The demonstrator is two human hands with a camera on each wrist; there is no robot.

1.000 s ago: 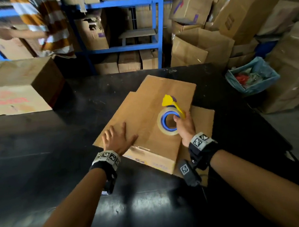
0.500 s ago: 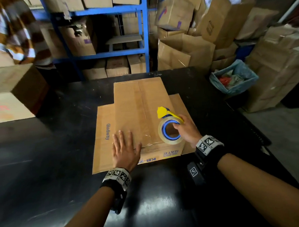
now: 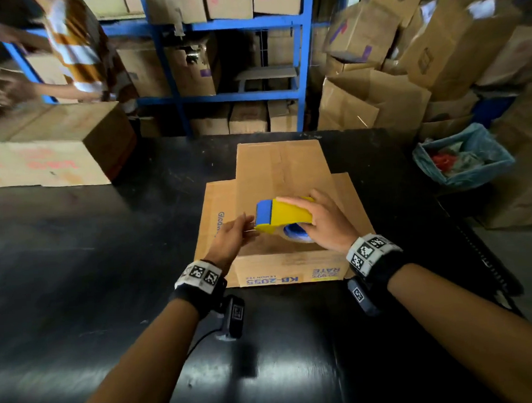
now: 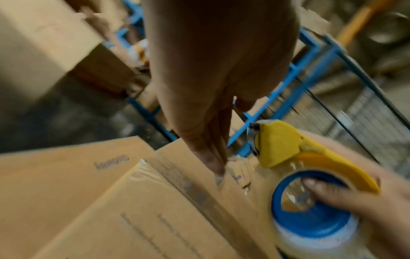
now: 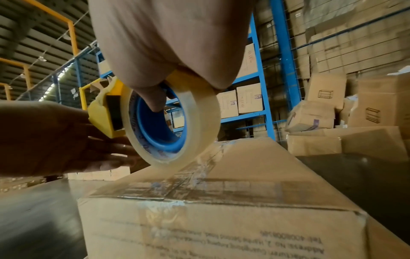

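Note:
A closed cardboard box [image 3: 280, 167] lies on a flat sheet of cardboard [image 3: 212, 222] on the black table [image 3: 94, 269]. Clear tape runs along its top seam [image 5: 195, 175]. My right hand [image 3: 323, 226] grips a yellow tape dispenser [image 3: 285, 214] with a blue-cored clear roll [image 5: 175, 122], held on edge just above the box's near end. Its thumb [image 5: 153, 99] is inside the core. My left hand [image 3: 232, 236] reaches in from the left with straight fingers [image 4: 213, 157]; its fingertips are at the dispenser's yellow front end [image 4: 277, 143].
A big cardboard box [image 3: 52, 155] sits on the table's far left. Behind the table stand blue shelving [image 3: 235, 96] with cartons and a heap of boxes [image 3: 404, 58] at the right. A blue-lined bin [image 3: 464, 159] stands beside the table's right edge. Another person [image 3: 75, 48] works at the back left.
The box now lies square to me. My right hand has lifted the dispenser from flat on the box onto its edge. My left hand has left the box top and gone to the dispenser's front.

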